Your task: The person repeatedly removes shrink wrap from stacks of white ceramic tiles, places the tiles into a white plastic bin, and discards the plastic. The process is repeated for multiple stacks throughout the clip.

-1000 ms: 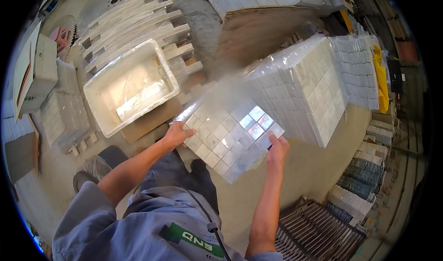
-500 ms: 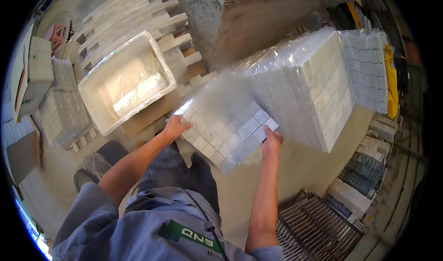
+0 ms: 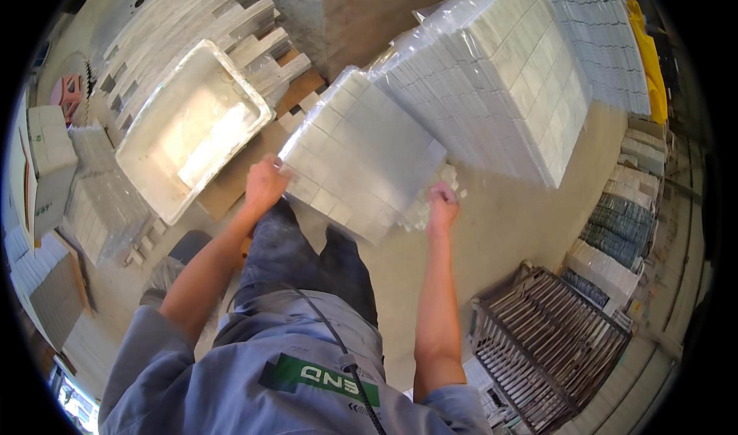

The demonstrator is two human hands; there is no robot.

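Note:
A pale mosaic tile sheet (image 3: 361, 146) lies in front of me, apparently on a stack, its squares partly blurred by motion and shine. At its left edge is my left hand (image 3: 267, 183), fingers curled closed; what they hold, if anything, is hidden. My right hand (image 3: 443, 204) hovers just beyond the sheet's near right corner, thumb and fingers pinched together. Whether some thin film is in that pinch I cannot tell. Small pale tile pieces (image 3: 450, 176) show beside the right hand, below the sheet's edge.
A white tub (image 3: 138, 158) with something shiny inside stands on cardboard at the left. Tall film-wrapped tile stacks (image 3: 530, 73) rise at the right, beside a yellow cloth or bag (image 3: 647, 62). A slatted metal rack (image 3: 550, 343) is at lower right; pale slabs (image 3: 192, 20) lie far left.
The tile sheet, held by both hands before, now lies flat farther forward. My right hand has come away from its corner; my left has shifted left and up. The view has tilted.

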